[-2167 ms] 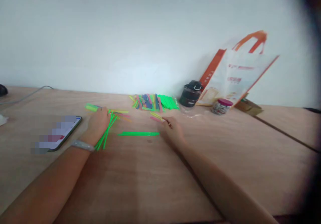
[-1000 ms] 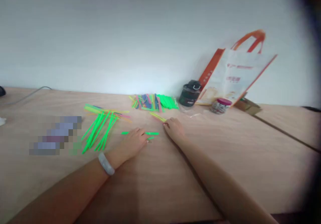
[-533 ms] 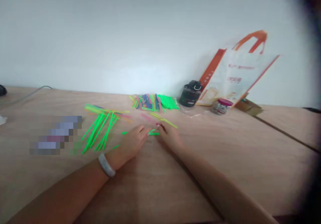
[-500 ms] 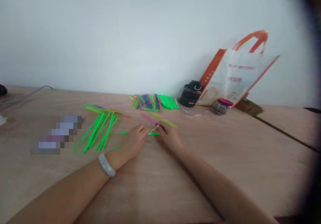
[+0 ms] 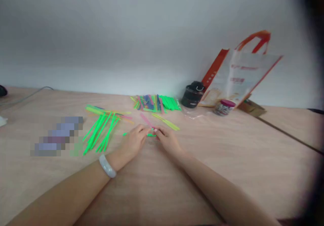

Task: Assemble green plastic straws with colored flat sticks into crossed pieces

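My left hand (image 5: 136,139), with a pale bangle at the wrist, is closed, its fingertips around a thin green stick mostly hidden by the hand. Opposite it, my right hand (image 5: 167,140) pinches a pink propeller blade (image 5: 145,119), which slants up and left from the fingers. The fingertips of both hands almost meet over the table. Another stretch of green stick (image 5: 152,135) shows between the hands, and whether it lies on the table I cannot tell. Just beyond my right hand lies a yellow propeller blade (image 5: 167,122).
Several green sticks (image 5: 101,134) lie left, below a pile of coloured blades (image 5: 95,110). Bagged blades (image 5: 150,103) and green pieces (image 5: 170,102) rest near the wall. A black bottle (image 5: 192,95), a jar (image 5: 224,107) and a carrier bag (image 5: 243,74) stand right. A blurred patch (image 5: 59,134) is left.
My right hand has moved slightly left and down, bringing the pink blade closer to my left fingertips. The green end below my left wrist no longer shows.
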### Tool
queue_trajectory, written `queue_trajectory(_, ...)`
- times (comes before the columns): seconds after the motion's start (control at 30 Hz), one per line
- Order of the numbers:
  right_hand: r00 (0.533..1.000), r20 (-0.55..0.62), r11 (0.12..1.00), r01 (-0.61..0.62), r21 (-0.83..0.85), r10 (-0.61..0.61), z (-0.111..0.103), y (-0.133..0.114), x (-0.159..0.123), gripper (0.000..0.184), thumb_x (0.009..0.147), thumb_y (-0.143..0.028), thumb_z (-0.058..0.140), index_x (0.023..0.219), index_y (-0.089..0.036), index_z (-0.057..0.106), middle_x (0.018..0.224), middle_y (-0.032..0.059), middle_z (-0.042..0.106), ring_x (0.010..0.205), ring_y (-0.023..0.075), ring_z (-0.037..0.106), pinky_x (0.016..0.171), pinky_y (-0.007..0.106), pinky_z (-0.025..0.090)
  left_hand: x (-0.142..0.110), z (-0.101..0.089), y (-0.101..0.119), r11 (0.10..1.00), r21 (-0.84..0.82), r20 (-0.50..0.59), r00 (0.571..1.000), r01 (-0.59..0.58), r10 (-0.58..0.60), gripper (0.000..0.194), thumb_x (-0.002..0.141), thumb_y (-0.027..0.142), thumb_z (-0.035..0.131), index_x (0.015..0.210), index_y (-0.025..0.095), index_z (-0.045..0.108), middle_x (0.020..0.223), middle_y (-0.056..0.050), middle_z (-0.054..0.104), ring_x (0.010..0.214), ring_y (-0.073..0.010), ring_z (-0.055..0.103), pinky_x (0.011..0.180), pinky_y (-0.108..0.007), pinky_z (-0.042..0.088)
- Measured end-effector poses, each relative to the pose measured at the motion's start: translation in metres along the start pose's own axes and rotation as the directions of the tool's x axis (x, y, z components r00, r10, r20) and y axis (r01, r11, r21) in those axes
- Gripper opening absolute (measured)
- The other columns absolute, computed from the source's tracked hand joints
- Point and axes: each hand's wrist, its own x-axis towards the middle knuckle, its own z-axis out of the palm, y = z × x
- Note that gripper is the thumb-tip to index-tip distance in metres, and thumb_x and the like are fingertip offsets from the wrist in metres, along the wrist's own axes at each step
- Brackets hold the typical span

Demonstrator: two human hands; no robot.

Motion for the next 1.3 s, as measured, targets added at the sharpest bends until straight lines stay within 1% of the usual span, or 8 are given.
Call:
queue_trajectory(0.07,1.0,-0.006,1.0,0.005,-0.002,-0.005,0.002,0.003,-0.001,0.027,0.081,-0.025,0.044,0.092,-0.018,0.067,0.086,0.0034,0.069,0.078,0.0173,0.06,0.072,0.031,0.047,0.0,-0.001,0.0,1.0,0.026,0.012,1.0,0.017,-0.018,0.031,0.089,0.013,0.04,0.116,0.017,0.053,0.094,-0.006,0.055,0.086,-0.0167,0.053,0.077,-0.03,0.048)
queue_trajectory(0.27,0.994,-0.053,0.993,0.086,-0.084,-0.09,0.007,0.009,-0.004,0.028,0.081,-0.025,0.047,0.099,-0.02,0.067,0.103,0.0062,0.068,0.095,0.0197,0.06,0.087,0.036,0.045,-0.002,-0.001,-0.001,0.993,0.1,0.04,0.997,0.059,-0.063,0.031,0.089,0.013,0.038,0.114,0.019,0.055,0.088,-0.004,0.052,0.078,-0.0153,0.051,0.07,-0.027,0.047)
queue_trajectory(0.57,0.993,-0.039,0.983,0.107,-0.148,-0.114,0.008,0.003,-0.011,0.031,0.082,-0.02,0.045,0.103,-0.021,0.067,0.101,0.0057,0.068,0.093,0.0192,0.061,0.084,0.034,0.047,-0.005,0.0,-0.001,0.992,0.1,0.051,0.996,0.071,-0.077,0.034,0.088,0.011,0.036,0.116,0.02,0.055,0.086,-0.004,0.052,0.076,-0.0148,0.051,0.068,-0.027,0.047)
queue_trajectory(0.73,0.993,-0.017,0.983,0.112,-0.148,-0.116,0.01,0.002,-0.012,0.032,0.082,-0.02,0.044,0.105,-0.023,0.066,0.101,0.0048,0.068,0.093,0.0191,0.06,0.083,0.035,0.048,-0.005,-0.001,0.001,0.994,0.077,0.021,0.997,0.071,-0.073,0.034,0.089,0.011,0.036,0.116,0.019,0.055,0.086,-0.004,0.053,0.076,-0.0152,0.052,0.068,-0.027,0.047)
queue_trajectory(0.9,0.992,-0.029,0.982,0.121,-0.145,-0.126,0.008,0.0,-0.01,0.032,0.083,-0.02,0.043,0.104,-0.02,0.066,0.098,0.0059,0.068,0.092,0.0186,0.06,0.083,0.034,0.047,-0.003,-0.002,0.002,0.995,0.073,0.003,0.997,0.074,-0.074,0.032,0.089,0.013,0.037,0.114,0.019,0.056,0.086,-0.004,0.054,0.077,-0.0154,0.053,0.069,-0.028,0.048)
queue_trajectory(1.0,0.99,-0.009,0.979,0.141,-0.149,-0.144,0.008,0.001,-0.009,0.031,0.083,-0.02,0.044,0.105,-0.02,0.066,0.098,0.006,0.068,0.091,0.0183,0.06,0.082,0.033,0.047,-0.003,-0.004,0.003,0.994,0.099,0.01,0.999,0.05,-0.051,0.028,0.089,0.014,0.039,0.109,0.018,0.058,0.087,-0.005,0.056,0.081,-0.0165,0.054,0.072,-0.029,0.048)
queue_trajectory(1.17,0.987,-0.022,0.976,0.153,-0.155,-0.159,0.007,0.002,-0.006,0.03,0.084,-0.027,0.046,0.108,-0.02,0.064,0.104,0.0068,0.066,0.095,0.0185,0.06,0.084,0.034,0.046,0.002,-0.015,0.002,0.983,0.182,-0.017,1.0,0.024,-0.022,0.021,0.09,0.016,0.039,0.099,0.017,0.058,0.086,-0.005,0.056,0.083,-0.0174,0.054,0.076,-0.031,0.047)
queue_trajectory(1.3,0.987,-0.078,0.965,0.117,-0.236,-0.139,-0.001,0.006,-0.001,0.031,0.085,-0.03,0.045,0.108,-0.019,0.063,0.105,0.0083,0.065,0.092,0.0189,0.06,0.076,0.031,0.048,0.008,-0.036,-0.015,0.946,0.298,-0.139,0.986,0.129,-0.09,0.023,0.09,0.019,0.038,0.106,0.016,0.054,0.097,-0.008,0.056,0.09,-0.0196,0.054,0.08,-0.033,0.046)
